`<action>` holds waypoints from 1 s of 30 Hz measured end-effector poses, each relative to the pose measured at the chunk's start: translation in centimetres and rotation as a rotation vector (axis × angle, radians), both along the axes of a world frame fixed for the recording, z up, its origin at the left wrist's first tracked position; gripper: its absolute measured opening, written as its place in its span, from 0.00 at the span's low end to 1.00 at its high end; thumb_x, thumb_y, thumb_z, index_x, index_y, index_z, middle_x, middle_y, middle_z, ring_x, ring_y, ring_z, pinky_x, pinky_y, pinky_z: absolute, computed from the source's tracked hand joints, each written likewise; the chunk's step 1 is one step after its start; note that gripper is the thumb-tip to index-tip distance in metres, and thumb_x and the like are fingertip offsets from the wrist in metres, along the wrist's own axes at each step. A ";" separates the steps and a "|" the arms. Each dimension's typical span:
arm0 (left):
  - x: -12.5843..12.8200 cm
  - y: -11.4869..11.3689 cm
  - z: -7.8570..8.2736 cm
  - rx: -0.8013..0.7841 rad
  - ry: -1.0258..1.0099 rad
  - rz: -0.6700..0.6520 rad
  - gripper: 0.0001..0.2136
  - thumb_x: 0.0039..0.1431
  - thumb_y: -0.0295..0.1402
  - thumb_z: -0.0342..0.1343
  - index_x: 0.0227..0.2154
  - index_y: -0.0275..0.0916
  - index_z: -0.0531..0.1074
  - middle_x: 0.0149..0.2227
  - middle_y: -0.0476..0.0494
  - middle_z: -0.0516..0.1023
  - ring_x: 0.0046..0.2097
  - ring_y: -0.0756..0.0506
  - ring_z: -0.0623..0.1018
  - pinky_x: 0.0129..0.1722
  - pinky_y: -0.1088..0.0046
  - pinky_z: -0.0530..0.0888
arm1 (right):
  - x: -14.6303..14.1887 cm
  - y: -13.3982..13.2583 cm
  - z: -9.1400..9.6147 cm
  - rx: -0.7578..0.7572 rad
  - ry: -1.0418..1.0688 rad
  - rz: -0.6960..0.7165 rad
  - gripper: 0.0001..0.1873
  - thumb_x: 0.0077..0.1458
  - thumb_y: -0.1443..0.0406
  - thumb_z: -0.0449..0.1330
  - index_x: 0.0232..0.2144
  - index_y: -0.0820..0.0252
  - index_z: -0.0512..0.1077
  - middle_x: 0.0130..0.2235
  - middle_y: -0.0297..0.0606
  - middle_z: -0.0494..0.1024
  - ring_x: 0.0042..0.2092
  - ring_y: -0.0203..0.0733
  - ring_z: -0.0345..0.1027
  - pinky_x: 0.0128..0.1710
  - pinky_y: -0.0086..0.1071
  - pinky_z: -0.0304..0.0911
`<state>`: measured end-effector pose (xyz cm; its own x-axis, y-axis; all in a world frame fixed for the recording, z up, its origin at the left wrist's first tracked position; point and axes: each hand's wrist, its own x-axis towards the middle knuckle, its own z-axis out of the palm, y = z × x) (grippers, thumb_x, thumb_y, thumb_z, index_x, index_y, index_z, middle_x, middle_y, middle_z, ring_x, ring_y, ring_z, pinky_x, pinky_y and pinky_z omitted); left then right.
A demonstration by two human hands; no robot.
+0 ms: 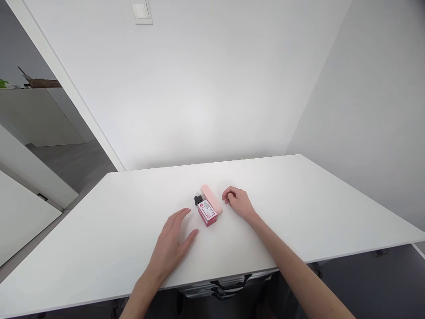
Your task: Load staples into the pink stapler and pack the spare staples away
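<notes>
My left hand (171, 239) rests on the white table with thumb and fingers apart, holding nothing. Just beyond its fingertips lies a small white and dark pink box (207, 212), which looks like two boxes stacked; the hand is apart from it. Behind the box is a pale pink elongated case (211, 199) with rounded ends, lying diagonally. A small black object (198, 200) with a clear part sits left of the case, partly hidden by the box. To the right of the case, my right hand (239, 203) lies with its fingers curled in, and nothing shows in them.
The white table (282, 186) backs onto a plain wall with a light switch (142, 12). Below its front edge are black handles (231, 283) on something grey. At the left, a doorway opens onto a floor and a low cabinet (40, 115).
</notes>
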<state>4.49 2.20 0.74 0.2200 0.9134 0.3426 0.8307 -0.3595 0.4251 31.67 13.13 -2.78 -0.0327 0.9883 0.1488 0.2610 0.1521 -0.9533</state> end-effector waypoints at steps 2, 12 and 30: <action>1.9 1.0 0.3 0.018 -0.009 -0.046 0.29 0.66 0.45 0.58 0.67 0.50 0.58 0.67 0.41 0.68 0.66 0.38 0.70 0.62 0.55 0.73 | 0.0 0.1 0.0 0.000 0.006 0.001 0.14 0.48 0.67 0.49 0.29 0.55 0.74 0.31 0.34 0.80 0.32 0.40 0.73 0.33 0.32 0.63; 5.2 4.1 0.7 -0.008 0.088 -0.130 0.24 0.63 0.39 0.61 0.61 0.49 0.65 0.59 0.41 0.74 0.57 0.36 0.77 0.52 0.55 0.76 | -0.1 0.6 -0.2 0.009 0.021 0.008 0.13 0.48 0.66 0.49 0.28 0.55 0.74 0.30 0.34 0.79 0.31 0.40 0.73 0.33 0.32 0.64; -9.5 8.2 2.0 0.160 -0.297 0.355 0.29 0.55 0.53 0.65 0.58 0.47 0.73 0.57 0.42 0.77 0.55 0.36 0.78 0.58 0.56 0.74 | -0.2 0.1 0.1 -0.020 0.003 0.007 0.13 0.48 0.67 0.49 0.29 0.54 0.74 0.31 0.33 0.79 0.33 0.40 0.73 0.33 0.32 0.63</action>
